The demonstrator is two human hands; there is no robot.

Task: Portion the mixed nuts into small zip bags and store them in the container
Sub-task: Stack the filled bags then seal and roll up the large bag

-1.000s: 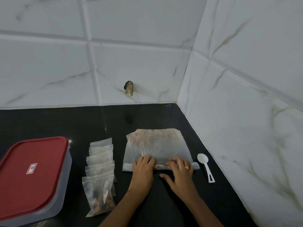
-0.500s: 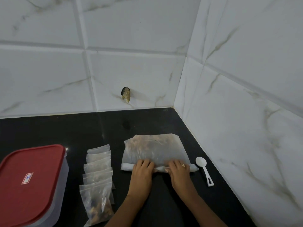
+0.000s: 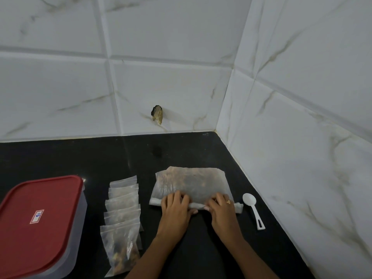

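A large translucent bag of mixed nuts (image 3: 189, 183) lies flat on the black counter (image 3: 60, 158). Its near edge is rolled into a narrow band. My left hand (image 3: 175, 207) and my right hand (image 3: 222, 208) both grip that rolled edge, fingers curled over it. A gold ring shows on my right hand. Left of the big bag, several small zip bags (image 3: 122, 210) lie overlapped in a column, with nuts visible in the nearest one. A clear container with a red lid (image 3: 38, 220) sits at the far left, lid on.
A white plastic spoon (image 3: 253, 210) lies right of the big bag, near the tiled side wall (image 3: 302, 158). The tiled back wall carries a small dark and yellowish lump (image 3: 157, 114) just above the counter. Bare black counter stretches behind the bags.
The rolled band at the big bag's near edge has moved further up the bag, and both hands moved forward with it. The camera tilted slightly.
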